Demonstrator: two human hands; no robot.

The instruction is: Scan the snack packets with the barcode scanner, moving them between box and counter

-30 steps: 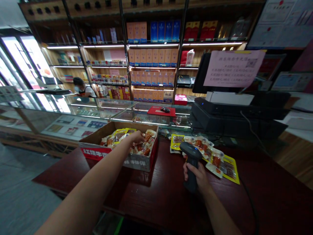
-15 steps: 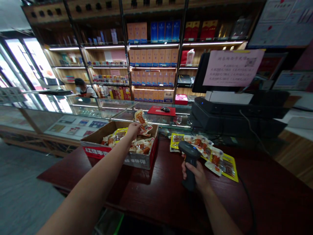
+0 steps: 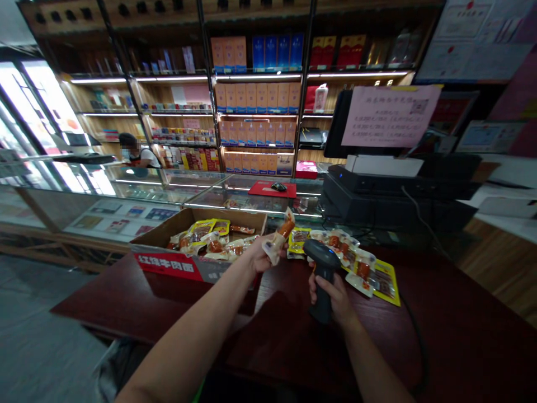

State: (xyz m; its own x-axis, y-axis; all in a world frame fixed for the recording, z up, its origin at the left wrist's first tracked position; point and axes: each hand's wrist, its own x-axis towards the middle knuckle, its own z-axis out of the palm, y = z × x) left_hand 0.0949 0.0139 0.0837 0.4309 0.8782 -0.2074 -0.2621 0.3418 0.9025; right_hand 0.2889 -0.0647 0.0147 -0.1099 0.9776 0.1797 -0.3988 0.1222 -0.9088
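My left hand [image 3: 260, 257] is closed on a clear snack packet [image 3: 280, 239] with a reddish sausage inside, held just left of the scanner's head. My right hand [image 3: 331, 294] grips the handle of a dark barcode scanner [image 3: 322, 267], which stands upright over the dark red counter [image 3: 419, 336]. An open cardboard box [image 3: 168, 260] with red lettering holds several more packets, left of my left hand. Behind the scanner lies a row of yellow and clear snack packets [image 3: 369, 274] on the counter.
A black cash register with a monitor and a pink notice [image 3: 390, 115] stands at the back right. Glass display cases [image 3: 168, 190] run behind the box, with a red mouse pad and mouse [image 3: 277, 187]. Shelves of boxed goods fill the wall. A person [image 3: 134, 152] sits far left.
My left hand has lifted a packet out of the box and carried it right, up to the scanner. The right hand has kept its hold on the scanner.
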